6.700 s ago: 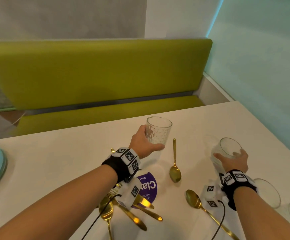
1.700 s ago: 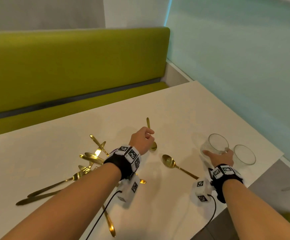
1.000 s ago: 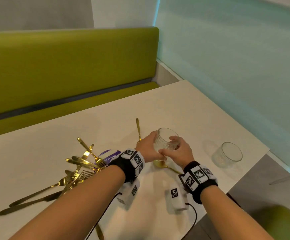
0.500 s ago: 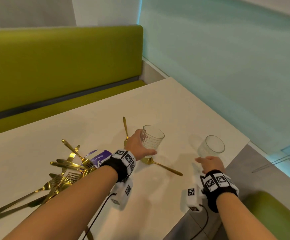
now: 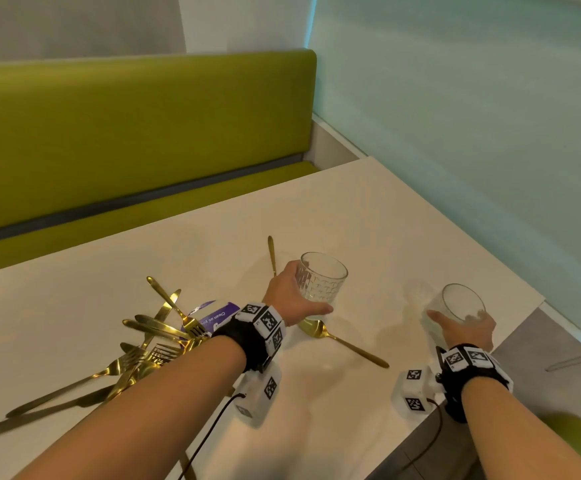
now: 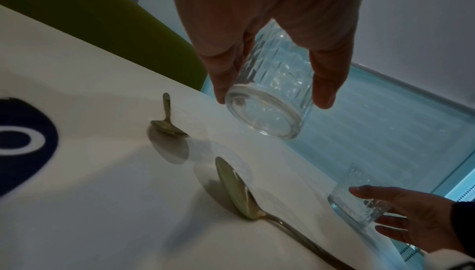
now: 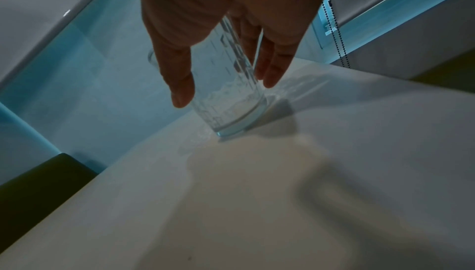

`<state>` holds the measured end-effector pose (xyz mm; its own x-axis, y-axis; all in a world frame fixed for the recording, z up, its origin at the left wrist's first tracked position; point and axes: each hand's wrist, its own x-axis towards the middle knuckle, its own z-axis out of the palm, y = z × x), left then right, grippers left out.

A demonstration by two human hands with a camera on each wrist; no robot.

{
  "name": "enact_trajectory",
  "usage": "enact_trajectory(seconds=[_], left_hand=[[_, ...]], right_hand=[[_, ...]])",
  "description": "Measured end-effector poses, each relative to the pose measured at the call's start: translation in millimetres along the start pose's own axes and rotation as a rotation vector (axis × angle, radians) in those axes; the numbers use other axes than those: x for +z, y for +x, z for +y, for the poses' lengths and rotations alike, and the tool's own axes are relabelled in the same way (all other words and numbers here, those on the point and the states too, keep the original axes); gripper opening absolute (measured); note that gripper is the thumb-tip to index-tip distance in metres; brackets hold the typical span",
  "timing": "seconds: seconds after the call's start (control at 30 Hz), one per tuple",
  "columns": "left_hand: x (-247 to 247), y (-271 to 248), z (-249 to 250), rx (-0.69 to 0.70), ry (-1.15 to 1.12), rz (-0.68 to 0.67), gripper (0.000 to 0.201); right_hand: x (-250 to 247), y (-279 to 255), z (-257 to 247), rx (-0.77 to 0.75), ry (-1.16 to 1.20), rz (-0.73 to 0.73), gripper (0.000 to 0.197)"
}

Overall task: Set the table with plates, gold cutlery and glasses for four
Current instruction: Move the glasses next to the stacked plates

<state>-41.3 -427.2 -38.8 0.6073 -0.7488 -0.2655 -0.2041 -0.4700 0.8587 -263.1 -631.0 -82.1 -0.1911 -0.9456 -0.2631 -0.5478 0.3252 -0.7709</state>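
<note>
My left hand [image 5: 299, 297] grips a patterned clear glass [image 5: 322, 282] by its side. The left wrist view shows this glass [image 6: 270, 99] tilted and lifted off the white table [image 5: 334, 216]. My right hand [image 5: 462, 327] reaches round a second glass [image 5: 460, 301] near the table's right edge. This glass [image 7: 231, 99] stands on the table with my thumb on one side and my fingers on the other. Two gold spoons lie between my hands, one [image 5: 272, 254] behind my left hand and one [image 5: 344, 344] in front of it.
A heap of gold forks and knives [image 5: 150, 341] lies at the left, partly over a purple round sticker [image 5: 212, 317]. A green bench [image 5: 136, 133] runs along the table's far side. The table's near right edge [image 5: 489, 379] drops to grey floor.
My right hand passed one glass to my left hand, then moved right to the second glass and now has fingers round it. The left hand keeps its glass raised.
</note>
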Motion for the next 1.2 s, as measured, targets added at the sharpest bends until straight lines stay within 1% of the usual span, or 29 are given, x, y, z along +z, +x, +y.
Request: enact_trajectory(seconds=[0.17, 0.27, 0.37, 0.47, 0.53, 0.67, 0.83, 0.9, 1.03, 1.2], left_hand=[[-6.2, -3.0, -6.9, -0.03, -0.034, 0.027, 0.088], [-10.0, -10.8, -11.8, -0.037, -0.048, 0.041, 0.088], [-17.9, -25.0, -17.9, -0.031, -0.077, 0.042, 0.09], [-30.8, -46.1, -26.0, -0.019, -0.106, 0.064, 0.086], [-42.4, -66.2, -33.5, -0.006, -0.119, 0.093, 0.085], [-75.2, -117.6, -57.2, 0.02, -0.07, 0.132, 0.088], [-122.5, -199.3, -105.2, 0.0, -0.143, 0.19, 0.086], [-141.5, -232.2, -128.5, -0.019, -0.136, 0.232, 0.082], [-175.3, -287.4, -178.5, -0.077, -0.132, 0.314, 0.081], [-215.0, -346.2, -242.3, -0.199, -0.121, 0.408, 0.08]], right_hand=[[3.6, -3.6, 0.2, -0.078, -0.088, 0.029, 0.085], [4.7, -15.6, 2.4, -0.103, -0.075, 0.028, 0.08], [7.1, -39.5, 0.4, -0.131, -0.018, 0.013, 0.078], [9.6, -74.6, -7.8, -0.191, 0.019, -0.032, 0.076], [10.8, -107.4, -13.8, -0.239, 0.038, -0.07, 0.074], [17.1, -189.6, -17.2, -0.32, 0.07, -0.212, 0.073], [30.0, -307.3, 3.0, -0.416, 0.032, -0.402, 0.076], [37.3, -355.7, 16.0, -0.447, -0.004, -0.479, 0.079], [55.6, -442.9, 42.4, -0.473, -0.059, -0.615, 0.075], [85.0, -528.5, 70.3, -0.512, -0.151, -0.76, 0.079]])
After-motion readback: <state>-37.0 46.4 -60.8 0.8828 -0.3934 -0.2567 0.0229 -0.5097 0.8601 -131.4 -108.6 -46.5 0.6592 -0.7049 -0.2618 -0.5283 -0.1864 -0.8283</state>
